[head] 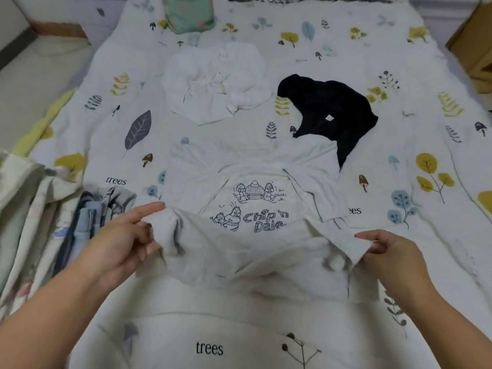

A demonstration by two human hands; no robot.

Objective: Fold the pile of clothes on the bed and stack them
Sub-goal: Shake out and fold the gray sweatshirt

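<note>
A pale grey T-shirt (239, 251) with a "Chip 'n Dale" print lies spread in front of me on the bed (399, 262). My left hand (125, 241) pinches the shirt's near left edge. My right hand (391, 251) pinches its near right edge. The near part of the shirt is lifted and wrinkled between them. Farther back lie a crumpled white garment (215, 83) and a crumpled black garment (332, 113), which touches the grey shirt's far right corner. A stack of folded clothes (95, 217) sits at the left, beside my left hand.
The bed cover is white with leaf, tree and mushroom prints. A green patterned cushion (189, 14) stands at the far end. Cardboard boxes (476, 38) sit off the bed's right side. Bunched pale bedding (26, 209) lies at the left edge.
</note>
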